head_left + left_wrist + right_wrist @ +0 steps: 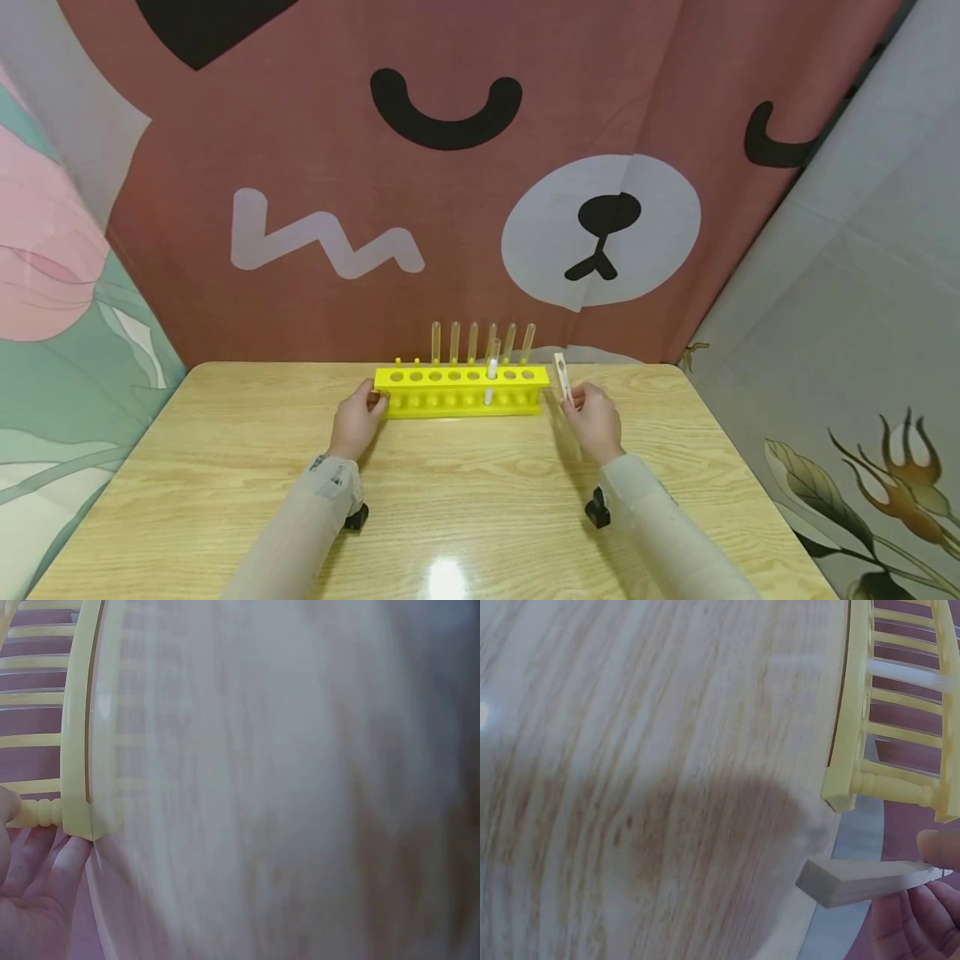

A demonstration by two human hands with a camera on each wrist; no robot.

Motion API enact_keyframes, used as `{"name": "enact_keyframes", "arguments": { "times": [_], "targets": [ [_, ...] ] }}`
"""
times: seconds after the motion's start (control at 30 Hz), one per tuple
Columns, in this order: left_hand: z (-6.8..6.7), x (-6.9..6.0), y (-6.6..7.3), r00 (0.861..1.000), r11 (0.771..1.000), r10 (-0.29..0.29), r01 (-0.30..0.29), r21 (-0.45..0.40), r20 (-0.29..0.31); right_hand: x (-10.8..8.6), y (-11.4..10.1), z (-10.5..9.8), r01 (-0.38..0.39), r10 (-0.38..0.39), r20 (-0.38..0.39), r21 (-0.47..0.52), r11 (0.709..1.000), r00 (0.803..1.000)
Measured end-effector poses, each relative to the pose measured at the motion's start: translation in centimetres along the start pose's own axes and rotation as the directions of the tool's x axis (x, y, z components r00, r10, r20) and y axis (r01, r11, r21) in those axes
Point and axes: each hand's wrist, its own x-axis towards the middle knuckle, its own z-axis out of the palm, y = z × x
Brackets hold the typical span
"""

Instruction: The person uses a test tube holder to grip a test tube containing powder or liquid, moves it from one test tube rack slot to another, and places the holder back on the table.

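Note:
A yellow test tube rack (pixel 455 412) stands near the back edge of the table. My left hand (pixel 356 423) grips its left end; in the left wrist view the thumb and fingers are around the end post (pixel 41 814). Several clear test tubes (pixel 454 343) stand upright along the back row of the rack. One test tube with white contents (pixel 492 369) sits in a front hole, right of the middle. To the right of the rack, my right hand (pixel 596 423) pinches a wooden test tube clamp (pixel 562 379), held apart from the rack and tilted upward.
The wood-grain table (pixel 450 492) extends toward me from the rack. Directly behind it hangs a reddish-brown cloth (pixel 322 317) with a bear print. Patterned curtains (pixel 847 333) close off the right and left sides.

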Motion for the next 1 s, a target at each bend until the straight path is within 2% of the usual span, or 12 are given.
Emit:
{"name": "enact_keyframes", "arguments": {
  "times": [0.5,1.0],
  "targets": [
    [0.0,0.0,-0.2,1.000,0.999,0.028,-0.028,-0.016,0.003,0.1,0.4,0.4,-0.060,0.063,0.080,-0.042,0.997,0.995],
    [-0.1,-0.1,-0.1,1.000,1.000,0.022,-0.022,-0.005,0.005,0.1,1.0,1.1,-0.108,0.119,0.122,-0.096,0.990,0.985]
  ]
}}
